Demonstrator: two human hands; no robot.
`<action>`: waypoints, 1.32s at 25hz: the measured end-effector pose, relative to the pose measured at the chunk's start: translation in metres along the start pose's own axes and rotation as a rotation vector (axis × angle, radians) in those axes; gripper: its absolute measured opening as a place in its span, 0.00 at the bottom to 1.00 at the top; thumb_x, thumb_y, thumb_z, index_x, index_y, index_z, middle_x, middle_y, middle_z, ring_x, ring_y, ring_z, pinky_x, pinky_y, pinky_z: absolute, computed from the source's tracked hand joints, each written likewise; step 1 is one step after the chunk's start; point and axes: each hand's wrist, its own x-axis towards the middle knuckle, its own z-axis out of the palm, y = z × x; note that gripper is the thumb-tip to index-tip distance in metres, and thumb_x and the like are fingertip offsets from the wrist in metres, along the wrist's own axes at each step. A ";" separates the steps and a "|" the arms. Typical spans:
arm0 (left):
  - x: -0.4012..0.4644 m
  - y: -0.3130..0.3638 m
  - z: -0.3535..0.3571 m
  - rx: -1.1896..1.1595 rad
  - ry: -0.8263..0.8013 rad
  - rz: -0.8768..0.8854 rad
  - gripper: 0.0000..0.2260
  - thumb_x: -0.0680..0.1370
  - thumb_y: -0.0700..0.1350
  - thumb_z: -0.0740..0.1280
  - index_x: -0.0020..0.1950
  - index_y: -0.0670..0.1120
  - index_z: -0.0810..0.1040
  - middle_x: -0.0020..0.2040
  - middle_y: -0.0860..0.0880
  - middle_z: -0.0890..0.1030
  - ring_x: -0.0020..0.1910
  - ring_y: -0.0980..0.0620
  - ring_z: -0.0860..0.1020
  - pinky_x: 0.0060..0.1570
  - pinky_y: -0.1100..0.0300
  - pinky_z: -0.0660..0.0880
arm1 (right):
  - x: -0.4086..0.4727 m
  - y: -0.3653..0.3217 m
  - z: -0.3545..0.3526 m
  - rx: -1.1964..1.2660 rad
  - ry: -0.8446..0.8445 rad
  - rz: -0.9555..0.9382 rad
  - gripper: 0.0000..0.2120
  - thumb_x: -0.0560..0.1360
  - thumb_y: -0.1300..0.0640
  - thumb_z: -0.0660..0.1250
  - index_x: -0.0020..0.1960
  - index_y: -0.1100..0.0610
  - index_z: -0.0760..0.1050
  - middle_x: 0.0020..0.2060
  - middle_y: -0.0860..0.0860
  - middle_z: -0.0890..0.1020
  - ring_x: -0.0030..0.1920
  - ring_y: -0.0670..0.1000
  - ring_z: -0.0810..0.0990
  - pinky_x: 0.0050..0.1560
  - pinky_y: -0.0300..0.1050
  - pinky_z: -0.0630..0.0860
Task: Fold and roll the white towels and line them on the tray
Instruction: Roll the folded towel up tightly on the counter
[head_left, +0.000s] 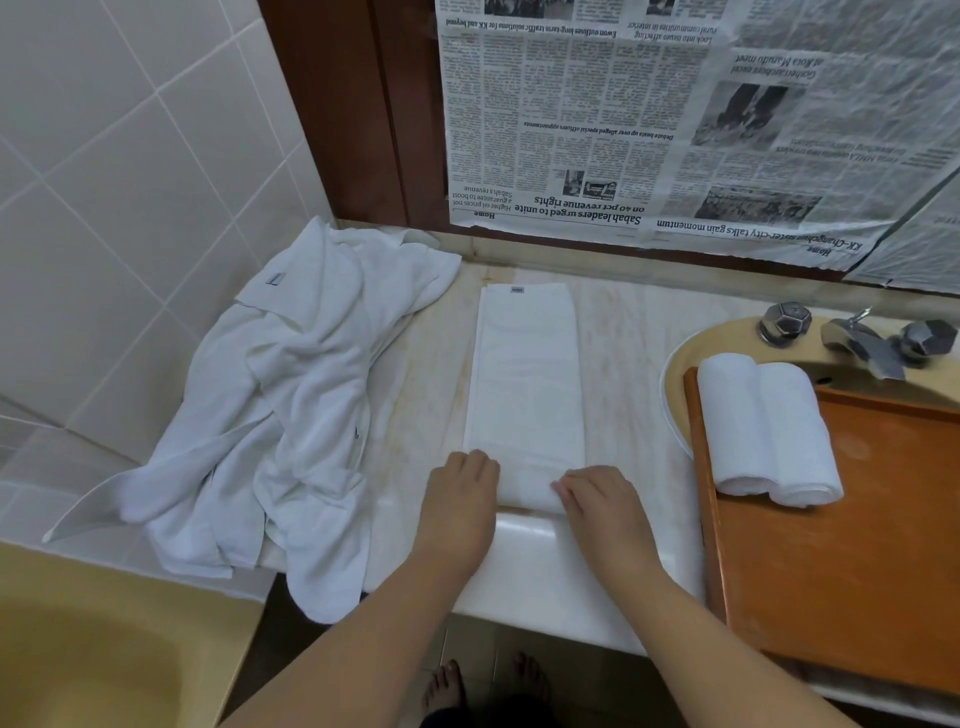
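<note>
A white towel, folded into a long narrow strip, lies lengthwise on the marble counter. Its near end is curled into a small roll. My left hand holds the left side of that roll, fingers curled over it. On the right side my right hand grips the same roll, fingertips on top. Two rolled white towels lie side by side at the far left corner of the orange-brown wooden tray, to the right of my hands.
A heap of loose white towels covers the counter's left part and hangs over its front edge. The tray rests over a beige sink with metal taps. Newspaper covers the wall behind. A yellow tub sits lower left.
</note>
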 end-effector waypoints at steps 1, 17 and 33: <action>-0.010 0.002 0.007 0.023 -0.001 0.037 0.20 0.68 0.34 0.73 0.59 0.43 0.81 0.56 0.46 0.81 0.53 0.42 0.81 0.49 0.49 0.79 | -0.010 0.001 0.001 -0.049 -0.024 -0.028 0.18 0.82 0.47 0.62 0.56 0.59 0.83 0.52 0.53 0.84 0.53 0.56 0.81 0.51 0.56 0.82; 0.017 0.003 -0.001 0.041 -0.164 -0.072 0.25 0.85 0.59 0.47 0.64 0.44 0.75 0.58 0.46 0.77 0.56 0.42 0.76 0.57 0.49 0.73 | 0.020 -0.007 -0.011 -0.192 -0.381 0.140 0.26 0.82 0.39 0.44 0.63 0.54 0.71 0.55 0.51 0.74 0.54 0.55 0.73 0.53 0.52 0.73; 0.051 0.009 0.006 0.040 0.129 -0.190 0.12 0.81 0.55 0.68 0.45 0.48 0.82 0.50 0.48 0.77 0.48 0.44 0.76 0.48 0.50 0.74 | 0.067 -0.008 0.004 0.202 -0.181 0.462 0.16 0.79 0.39 0.67 0.46 0.50 0.70 0.48 0.48 0.69 0.50 0.52 0.71 0.50 0.51 0.76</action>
